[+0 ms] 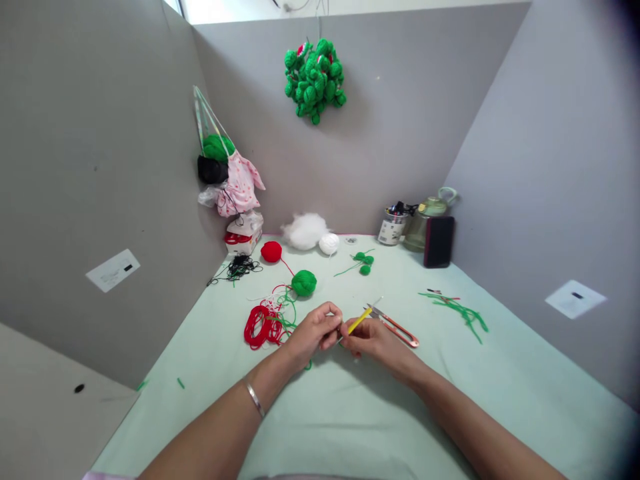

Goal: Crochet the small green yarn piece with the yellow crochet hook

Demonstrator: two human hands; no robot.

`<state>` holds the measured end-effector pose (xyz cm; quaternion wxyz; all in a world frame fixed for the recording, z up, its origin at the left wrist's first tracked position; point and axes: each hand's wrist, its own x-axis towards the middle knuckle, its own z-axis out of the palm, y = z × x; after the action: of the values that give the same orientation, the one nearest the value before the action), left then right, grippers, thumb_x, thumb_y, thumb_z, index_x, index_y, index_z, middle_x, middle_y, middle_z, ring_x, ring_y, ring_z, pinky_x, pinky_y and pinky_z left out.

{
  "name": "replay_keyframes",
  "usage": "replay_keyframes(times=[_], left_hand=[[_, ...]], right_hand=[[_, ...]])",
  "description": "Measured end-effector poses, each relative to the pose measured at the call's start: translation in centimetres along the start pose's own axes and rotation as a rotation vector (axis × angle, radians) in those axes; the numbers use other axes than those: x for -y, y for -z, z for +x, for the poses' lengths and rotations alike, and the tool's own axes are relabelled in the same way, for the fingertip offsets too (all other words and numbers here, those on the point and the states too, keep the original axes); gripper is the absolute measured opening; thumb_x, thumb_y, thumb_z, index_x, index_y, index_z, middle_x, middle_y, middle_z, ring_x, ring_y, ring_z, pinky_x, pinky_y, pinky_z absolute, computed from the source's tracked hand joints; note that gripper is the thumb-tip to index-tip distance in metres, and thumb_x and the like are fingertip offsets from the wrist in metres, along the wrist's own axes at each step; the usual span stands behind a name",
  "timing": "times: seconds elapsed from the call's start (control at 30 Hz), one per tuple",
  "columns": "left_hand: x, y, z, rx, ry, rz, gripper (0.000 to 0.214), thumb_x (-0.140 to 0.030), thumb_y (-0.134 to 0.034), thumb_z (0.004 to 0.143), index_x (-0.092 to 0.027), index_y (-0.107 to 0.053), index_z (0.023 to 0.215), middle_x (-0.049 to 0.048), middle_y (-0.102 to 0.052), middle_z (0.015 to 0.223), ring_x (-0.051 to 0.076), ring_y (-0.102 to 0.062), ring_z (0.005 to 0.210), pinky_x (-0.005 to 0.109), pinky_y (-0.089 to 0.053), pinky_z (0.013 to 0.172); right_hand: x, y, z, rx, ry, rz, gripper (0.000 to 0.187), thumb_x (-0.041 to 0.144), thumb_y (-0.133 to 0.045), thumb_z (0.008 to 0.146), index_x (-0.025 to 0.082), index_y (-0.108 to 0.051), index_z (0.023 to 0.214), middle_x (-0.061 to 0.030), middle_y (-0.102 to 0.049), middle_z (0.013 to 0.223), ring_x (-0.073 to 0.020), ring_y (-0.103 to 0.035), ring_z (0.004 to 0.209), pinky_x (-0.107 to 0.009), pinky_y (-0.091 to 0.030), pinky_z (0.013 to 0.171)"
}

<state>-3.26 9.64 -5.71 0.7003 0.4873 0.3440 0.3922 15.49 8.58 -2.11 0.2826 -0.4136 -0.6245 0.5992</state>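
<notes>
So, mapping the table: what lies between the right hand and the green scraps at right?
Head view: red-handled snips, next to the right hand; then bare cloth.

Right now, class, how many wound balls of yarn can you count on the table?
3. A red ball near the back left, a white ball beside the white stuffing, and a green ball just beyond the left hand. The hanging bag may hide more.

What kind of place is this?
Probably a small yarn-craft booth: grey partition walls enclose a pale green table with a red yarn ball and a green yarn ball, a cluster of green crocheted pieces hangs above, and the right hand holds a yellow-handled hook.
</notes>
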Motion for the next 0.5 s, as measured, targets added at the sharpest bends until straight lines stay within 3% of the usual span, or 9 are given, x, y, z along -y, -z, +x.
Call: replay_keyframes(times=[0.2, 0.33, 0.5], left_hand=[[0.2, 0.0, 0.1, 0.026, -0.011, 0.065, 0.037, -0.039, -0.068, 0.102, -0.018, -0.066, 0.133, 0.0112, -0.070, 0.130, 0.026, -0.072, 0.106, 0.048, -0.063, 0.089], [-0.6, 0.4, -0.3, 0.105, 0.001, 0.144, 0.035, -0.039, -0.069, 0.102, -0.018, -0.067, 0.130, 0.0104, -0.072, 0.126, 0.025, -0.073, 0.102, 0.046, -0.063, 0.086], [-1.2, 1.1, -0.9, 0.206, 0.013, 0.197, 0.029, -0.036, -0.070, 0.101, -0.017, -0.070, 0.122, 0.0083, -0.074, 0.118, 0.023, -0.073, 0.095, 0.043, -0.063, 0.083]], right_hand=[[-0.5, -0.2, 0.4, 0.075, -0.004, -0.049, 0.012, 0.029, -0.064, 0.074, 0.018, -0.065, 0.069, 0.0020, -0.058, 0.063, -0.0107, -0.036, 0.055, -0.027, -0.027, 0.055], [-0.6, -0.1, 0.2, 0.084, 0.015, -0.072, 0.013, 0.028, -0.061, 0.073, 0.019, -0.060, 0.063, 0.0058, -0.043, 0.056, -0.0106, -0.028, 0.056, -0.028, -0.022, 0.055], [-0.8, 0.8, -1.0, 0.089, 0.006, -0.089, 0.014, 0.030, -0.065, 0.077, 0.020, -0.059, 0.070, 0.0062, -0.042, 0.061, -0.0114, -0.034, 0.059, -0.027, -0.027, 0.058]])
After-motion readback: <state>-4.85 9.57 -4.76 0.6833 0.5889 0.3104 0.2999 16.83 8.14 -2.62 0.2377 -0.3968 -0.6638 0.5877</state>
